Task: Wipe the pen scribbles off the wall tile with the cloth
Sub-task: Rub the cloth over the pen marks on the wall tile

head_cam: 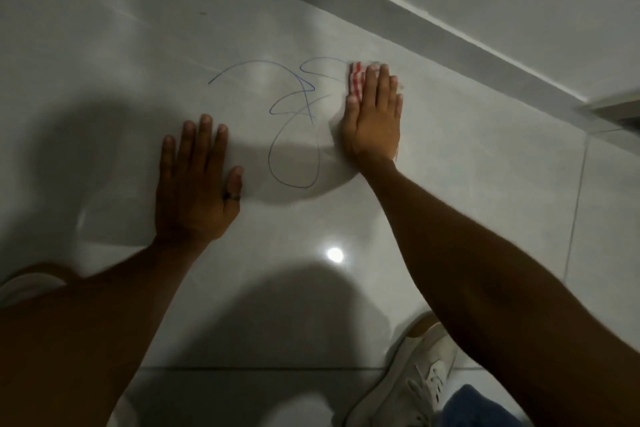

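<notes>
Blue pen scribbles (pixel 294 121) loop across the glossy pale tile (pixel 138 55) in the middle of the head view. My right hand (pixel 374 118) lies flat on a red-and-white checked cloth (pixel 356 80), pressing it against the tile at the right end of the scribbles. Only the cloth's top edge shows past my fingertips; the rest is hidden under the palm. My left hand (pixel 197 184) rests flat on the tile to the left of the scribbles, fingers spread, with a dark ring on the thumb and nothing in it.
A grey ledge (pixel 433 24) runs diagonally across the upper right. A grout line (pixel 575 211) marks the tile's right edge. A white laced shoe (pixel 408 381) and blue trouser fabric (pixel 478 406) sit at the bottom right. A light glare (pixel 335 255) reflects below the hands.
</notes>
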The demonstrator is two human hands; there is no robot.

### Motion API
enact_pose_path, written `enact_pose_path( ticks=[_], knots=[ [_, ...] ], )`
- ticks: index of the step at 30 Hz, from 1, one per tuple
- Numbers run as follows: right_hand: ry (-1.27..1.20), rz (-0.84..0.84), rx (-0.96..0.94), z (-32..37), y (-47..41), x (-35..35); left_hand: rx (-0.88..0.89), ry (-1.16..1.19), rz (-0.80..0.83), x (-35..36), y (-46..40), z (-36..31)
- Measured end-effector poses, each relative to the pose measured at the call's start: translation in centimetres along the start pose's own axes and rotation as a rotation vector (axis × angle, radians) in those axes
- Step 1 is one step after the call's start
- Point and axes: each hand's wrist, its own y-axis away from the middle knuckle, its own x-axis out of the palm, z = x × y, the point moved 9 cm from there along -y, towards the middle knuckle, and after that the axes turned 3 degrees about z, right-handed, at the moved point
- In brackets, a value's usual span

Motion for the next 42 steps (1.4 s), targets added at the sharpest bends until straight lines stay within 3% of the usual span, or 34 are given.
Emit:
enact_pose_path(
  ticks=[15,23,27,33,36,38,40,42],
  knots=[
    [0.062,0.103,-0.128,5.4,-3.9,-0.1,-0.015,0.014,-0.023,-1.1,0.0,-0.4],
    [0.070,0.130,-0.423,10.7,0.5,1.5,-0.017,0.025,-0.009,-0.9,0.1,-0.3],
    [0.144,0.136,-0.618,9.4,5.1,2.7,-0.016,0.029,-0.024,-1.2,0.1,-0.5],
    [0.130,0.162,-0.373,5.4,12.8,3.8,-0.024,0.020,0.053,-0.5,-0.2,-0.4],
    [0.134,0.214,-0.598,9.3,16.8,5.6,-0.023,0.024,0.053,-0.5,-0.1,-0.3],
    [0.160,0.205,-0.764,10.6,14.8,5.0,-0.012,0.017,0.050,-0.5,-0.1,-0.3],
    [0.141,0.172,-0.668,10.2,10.3,3.6,-0.002,0.019,0.032,-0.5,-0.2,-0.4],
    [0.067,0.091,-0.314,9.2,6.0,1.9,-0.003,0.006,0.017,-0.5,-0.1,-0.4]
  ],
)
